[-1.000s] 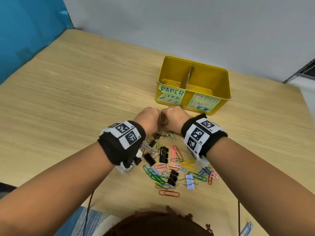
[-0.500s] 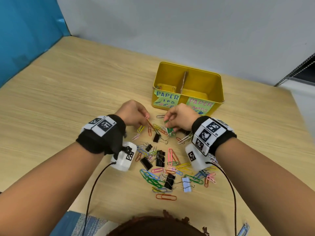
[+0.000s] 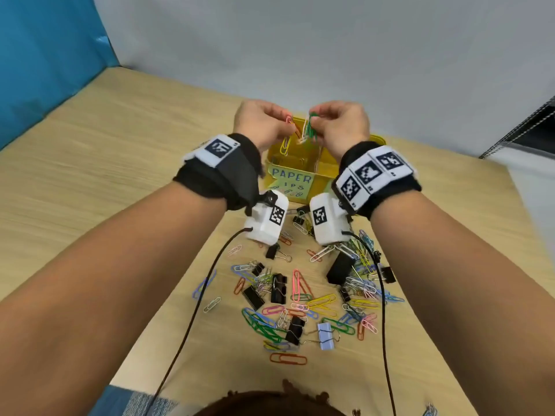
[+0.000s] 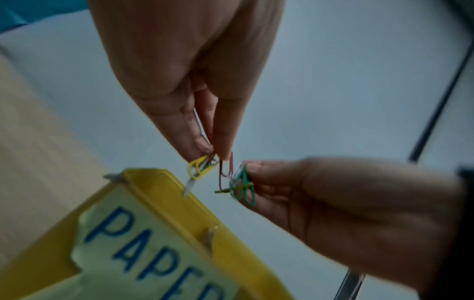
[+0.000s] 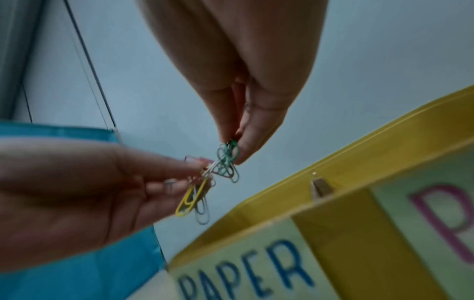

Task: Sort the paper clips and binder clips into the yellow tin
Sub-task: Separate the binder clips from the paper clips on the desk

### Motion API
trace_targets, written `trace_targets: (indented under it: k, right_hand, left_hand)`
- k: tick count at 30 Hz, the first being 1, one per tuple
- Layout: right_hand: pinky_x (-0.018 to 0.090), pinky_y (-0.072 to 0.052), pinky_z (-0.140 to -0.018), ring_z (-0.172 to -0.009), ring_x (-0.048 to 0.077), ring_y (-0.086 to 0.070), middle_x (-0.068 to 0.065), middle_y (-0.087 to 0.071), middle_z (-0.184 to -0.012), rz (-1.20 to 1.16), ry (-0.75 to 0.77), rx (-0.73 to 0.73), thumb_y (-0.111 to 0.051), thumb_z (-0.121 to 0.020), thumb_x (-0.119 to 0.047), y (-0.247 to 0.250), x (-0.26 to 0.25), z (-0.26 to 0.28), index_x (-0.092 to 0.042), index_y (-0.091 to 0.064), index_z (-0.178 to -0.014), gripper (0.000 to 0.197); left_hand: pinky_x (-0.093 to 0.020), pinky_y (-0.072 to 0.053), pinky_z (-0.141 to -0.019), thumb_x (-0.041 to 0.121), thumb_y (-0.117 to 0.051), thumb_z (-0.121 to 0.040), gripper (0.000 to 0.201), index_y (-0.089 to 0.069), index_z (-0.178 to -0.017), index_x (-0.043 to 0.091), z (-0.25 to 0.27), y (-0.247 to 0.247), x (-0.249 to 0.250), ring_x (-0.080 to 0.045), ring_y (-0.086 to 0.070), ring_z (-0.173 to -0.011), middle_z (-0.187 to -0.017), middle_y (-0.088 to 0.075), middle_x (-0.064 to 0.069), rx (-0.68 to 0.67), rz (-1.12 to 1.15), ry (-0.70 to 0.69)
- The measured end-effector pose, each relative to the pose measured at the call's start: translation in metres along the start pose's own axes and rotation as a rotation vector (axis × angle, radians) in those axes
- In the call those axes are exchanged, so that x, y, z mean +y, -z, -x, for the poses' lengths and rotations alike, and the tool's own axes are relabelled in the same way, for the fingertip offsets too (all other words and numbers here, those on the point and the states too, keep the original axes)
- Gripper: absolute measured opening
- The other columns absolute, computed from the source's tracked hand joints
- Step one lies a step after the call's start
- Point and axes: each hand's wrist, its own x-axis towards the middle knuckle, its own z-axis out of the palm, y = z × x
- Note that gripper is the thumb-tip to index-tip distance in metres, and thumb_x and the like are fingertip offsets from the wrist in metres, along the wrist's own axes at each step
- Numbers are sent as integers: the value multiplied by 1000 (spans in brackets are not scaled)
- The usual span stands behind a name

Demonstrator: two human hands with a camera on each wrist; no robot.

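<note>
Both hands hover side by side over the left, "PAPER" labelled compartment of the yellow tin (image 3: 274, 159). My left hand (image 3: 285, 119) pinches a small bunch of paper clips (image 4: 199, 169), yellow, red and silver, which dangles from its fingertips. My right hand (image 3: 313, 117) pinches a tangle of green paper clips (image 3: 312, 132), seen close in the right wrist view (image 5: 227, 162). The two bunches almost touch. The tin's rim (image 4: 179, 203) lies just under them, with a cardboard divider (image 5: 319, 186) inside. Loose paper clips and binder clips (image 3: 300, 295) lie scattered on the wooden table below my wrists.
Black binder clips (image 3: 279, 288) and a pale blue one (image 3: 326, 336) lie among the pile. Two black cables (image 3: 192, 313) trail from the wrist cameras across the table. A blue panel (image 3: 45, 55) stands at the left and a grey wall behind the tin.
Both hands have lifted away from the pile on the table and moved forward over the tin, each carrying paper clips. The head view has tilted closer.
</note>
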Motion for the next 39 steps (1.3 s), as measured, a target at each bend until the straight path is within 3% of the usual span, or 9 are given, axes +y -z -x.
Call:
trace_targets:
  k: [2,5,9,12,15,21,28,33,39]
  right_hand:
    - [37,-55,-91,-95,22,-67,7,-72,-99,159,-13,-41,-57,-89,-6,-5,9,0,-9,-73,-100,19]
    - [27,-44,-103,-114,16,-60,4,-68,-120,306,91,-82,-53,-92,-12,1,8,23,-13,-69,-113,26]
    - [19,-51,-78,-77,5,-61,-5,-65,-91,401,241,-294,-55,-92,-15,17,9,72,-15,-67,-109,21]
    - [16,-45,-66,-70,4,-55,-5,-65,-87,795,199,-692,-54,-92,-14,18,26,92,-17,-68,-109,22]
    - [24,-47,-80,-91,16,-60,3,-67,-108,992,144,-838,-46,-91,-7,4,47,96,-24,-65,-118,37]
    - [45,-28,-114,-139,30,-27,1,-28,-153,1023,281,-860,-36,-95,-5,-21,72,93,-45,-41,-137,58]
    - [43,-26,-117,-143,29,-26,-1,-22,-158,1189,339,-945,-32,-97,-2,-14,73,83,-32,-42,-140,54]
    - [55,-14,-118,-148,28,-5,-11,-7,-161,1224,300,-1009,-29,-90,8,-12,68,94,-36,-20,-148,74]
    - [55,-2,-117,-149,25,8,-12,6,-161,1274,138,-1020,-28,-89,8,-3,62,102,-28,0,-151,77]
  left_hand:
    - [-40,-55,-90,0,-75,-67,20,-70,-82,11,2,-6,-1,-24,-67,-89,-91,-71,-10,-53,-178,-13]
    - [-34,-45,-102,13,-73,-74,43,-65,-116,16,17,-2,-1,-19,-57,-115,-124,-63,-4,-150,-542,-131]
    - [-28,-49,-82,14,-68,-80,27,-65,-105,22,64,26,-25,-7,-54,-81,-103,-64,3,-160,-665,-257]
    - [-25,-45,-88,15,-61,-83,45,-55,-124,32,89,43,-53,-7,-51,-89,-109,-56,4,-642,-984,-133]
    - [-40,-29,-110,36,-52,-88,63,-19,-140,51,101,48,-65,-24,-33,-124,-136,-35,-5,-931,-1385,-78]
    - [-43,-19,-111,50,-31,-94,52,-6,-139,56,116,46,-86,-28,-19,-133,-145,-20,-8,-794,-1626,-189]
    - [-43,-23,-106,45,-31,-95,49,-10,-138,57,112,63,-85,-28,-24,-131,-145,-23,-6,-671,-1666,-239]
    - [-61,6,-111,43,-31,-96,53,-2,-138,56,117,69,-80,-28,23,-143,-155,23,11,-923,-1613,-135]
    - [-65,12,-108,52,-17,-94,62,11,-146,32,113,52,-84,-22,28,-141,-155,20,14,-923,-1676,-134]
